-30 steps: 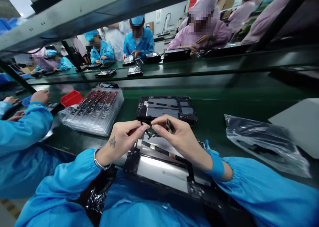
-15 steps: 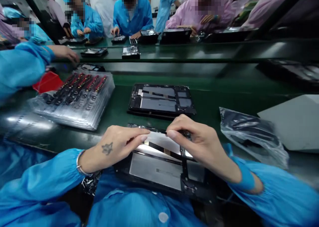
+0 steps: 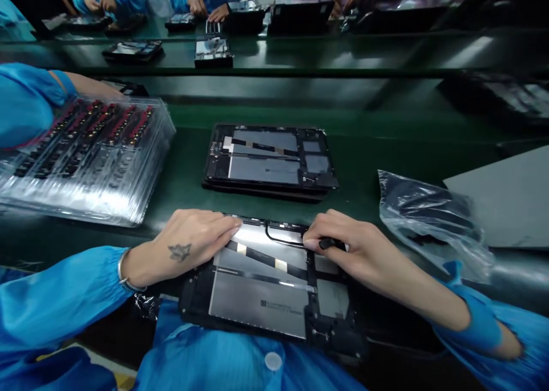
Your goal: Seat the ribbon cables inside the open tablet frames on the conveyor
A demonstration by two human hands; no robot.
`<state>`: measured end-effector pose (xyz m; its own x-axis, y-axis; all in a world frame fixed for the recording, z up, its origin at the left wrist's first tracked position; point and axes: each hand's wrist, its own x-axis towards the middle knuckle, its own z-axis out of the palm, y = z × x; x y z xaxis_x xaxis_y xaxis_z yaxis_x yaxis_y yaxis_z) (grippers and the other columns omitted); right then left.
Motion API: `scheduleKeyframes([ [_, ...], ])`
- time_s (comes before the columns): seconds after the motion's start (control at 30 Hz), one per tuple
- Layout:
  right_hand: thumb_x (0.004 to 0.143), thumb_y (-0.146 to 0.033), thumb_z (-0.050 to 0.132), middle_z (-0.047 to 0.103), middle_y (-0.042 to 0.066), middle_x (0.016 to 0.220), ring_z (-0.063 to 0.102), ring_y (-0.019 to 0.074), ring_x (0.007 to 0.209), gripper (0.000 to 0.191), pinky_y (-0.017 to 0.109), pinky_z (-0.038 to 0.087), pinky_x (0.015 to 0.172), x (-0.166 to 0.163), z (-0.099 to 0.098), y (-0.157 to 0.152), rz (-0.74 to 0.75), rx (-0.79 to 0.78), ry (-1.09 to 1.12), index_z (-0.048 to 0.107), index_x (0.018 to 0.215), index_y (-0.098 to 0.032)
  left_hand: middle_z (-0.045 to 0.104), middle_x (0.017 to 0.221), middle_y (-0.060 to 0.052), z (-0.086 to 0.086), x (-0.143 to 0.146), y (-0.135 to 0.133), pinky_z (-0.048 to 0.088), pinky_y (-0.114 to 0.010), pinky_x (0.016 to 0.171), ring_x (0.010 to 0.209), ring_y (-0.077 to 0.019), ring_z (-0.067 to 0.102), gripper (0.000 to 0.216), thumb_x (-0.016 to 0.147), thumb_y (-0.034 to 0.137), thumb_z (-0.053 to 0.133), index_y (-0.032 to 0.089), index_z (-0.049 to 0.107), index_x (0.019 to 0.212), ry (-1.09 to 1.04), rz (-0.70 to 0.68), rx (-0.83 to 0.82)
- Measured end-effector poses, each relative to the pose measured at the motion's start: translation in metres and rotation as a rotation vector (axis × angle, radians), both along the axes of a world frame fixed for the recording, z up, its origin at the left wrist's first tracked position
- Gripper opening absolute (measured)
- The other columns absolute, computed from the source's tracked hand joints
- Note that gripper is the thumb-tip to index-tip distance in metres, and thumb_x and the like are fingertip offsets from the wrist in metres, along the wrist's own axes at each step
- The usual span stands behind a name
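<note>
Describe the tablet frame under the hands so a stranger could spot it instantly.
On the green belt, find the near edge by the blue sleeves. The open tablet frame lies there under the left hand and right hand. Unlike the second frame beyond, a thin black cable loops across it.

Single view from my head, looking forward and steeply down. Close on my left hand (image 3: 189,243) and right hand (image 3: 351,251) at the near bench edge; farther benches run along the top.

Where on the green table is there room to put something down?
Bare green belt lies between the open tablet and the crinkly plastic bag. A thinner strip separates the clear parts tray from that tablet. By both hands, the near tablet crowds everything.
</note>
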<state>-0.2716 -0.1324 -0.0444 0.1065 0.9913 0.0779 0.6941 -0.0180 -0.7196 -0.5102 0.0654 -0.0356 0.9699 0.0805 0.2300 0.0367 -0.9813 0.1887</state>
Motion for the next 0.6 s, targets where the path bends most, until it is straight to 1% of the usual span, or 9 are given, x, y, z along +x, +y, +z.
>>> scheduleKeyframes([
  [0.1,0.086,-0.019,0.054,0.068,0.005,0.080,0.059,0.0212,0.073,0.016,0.033,0.045,0.060,0.001,-0.001,0.000,-0.020,-0.018,-0.011,0.064,0.075,-0.024,0.067,0.079,-0.002,-0.002,0.006,0.001,0.047,-0.027,0.062,0.071,-0.0147,0.062,0.028,0.105,0.028,0.042,0.017,0.068,0.107,-0.017,-0.045,0.056],
  [0.17,0.084,-0.016,0.053,0.067,0.004,0.078,0.058,0.0205,0.071,0.016,0.032,0.044,0.059,-0.001,-0.001,0.001,-0.041,-0.050,-0.046,0.063,0.074,-0.024,0.066,0.087,-0.004,-0.003,0.010,0.001,0.046,-0.030,0.064,0.077,-0.0165,0.060,0.026,0.105,0.025,0.042,0.016,0.066,0.107,-0.026,-0.092,0.051],
  [0.2,0.083,-0.015,0.052,0.067,0.004,0.078,0.058,0.0203,0.071,0.016,0.032,0.043,0.058,-0.002,0.000,0.001,-0.052,-0.075,-0.068,0.063,0.074,-0.024,0.067,0.096,-0.006,-0.004,0.011,0.002,0.048,-0.031,0.069,0.086,-0.0180,0.062,0.025,0.104,0.024,0.042,0.016,0.065,0.110,-0.024,-0.119,0.026],
  [0.27,0.082,-0.014,0.050,0.066,0.005,0.077,0.058,0.0202,0.071,0.017,0.032,0.044,0.059,-0.004,0.002,0.002,-0.067,-0.136,-0.108,0.062,0.073,-0.023,0.065,0.120,-0.010,-0.006,0.014,0.001,0.052,-0.036,0.086,0.110,-0.0220,0.060,0.024,0.104,0.023,0.043,0.015,0.061,0.118,-0.004,-0.175,-0.043],
  [0.33,0.082,-0.014,0.050,0.065,0.005,0.078,0.057,0.0207,0.071,0.017,0.033,0.044,0.060,-0.006,0.004,0.003,-0.073,-0.189,-0.132,0.062,0.073,-0.022,0.058,0.136,-0.013,-0.009,0.016,0.001,0.050,-0.041,0.103,0.129,-0.0244,0.053,0.027,0.104,0.023,0.043,0.013,0.056,0.125,0.025,-0.220,-0.091],
  [0.4,0.083,-0.016,0.049,0.064,0.006,0.078,0.057,0.0211,0.072,0.018,0.033,0.045,0.060,-0.006,0.006,0.004,-0.074,-0.215,-0.144,0.062,0.073,-0.022,0.054,0.144,-0.014,-0.012,0.017,0.000,0.045,-0.043,0.113,0.136,-0.0242,0.050,0.029,0.105,0.025,0.042,0.012,0.053,0.128,0.056,-0.254,-0.111],
  [0.47,0.085,-0.017,0.048,0.064,0.006,0.079,0.057,0.0215,0.072,0.019,0.034,0.045,0.060,-0.006,0.006,0.004,-0.076,-0.226,-0.150,0.062,0.074,-0.022,0.052,0.147,-0.015,-0.014,0.017,-0.001,0.042,-0.043,0.118,0.138,-0.0229,0.049,0.030,0.105,0.026,0.042,0.012,0.052,0.129,0.075,-0.276,-0.123],
  [0.6,0.088,-0.021,0.048,0.063,0.006,0.079,0.058,0.0218,0.072,0.019,0.035,0.046,0.061,-0.005,0.006,0.005,-0.076,-0.239,-0.139,0.061,0.074,-0.022,0.049,0.151,-0.015,-0.017,0.019,-0.003,0.038,-0.043,0.122,0.142,-0.0216,0.047,0.031,0.105,0.027,0.041,0.012,0.051,0.130,0.105,-0.287,-0.130],
])
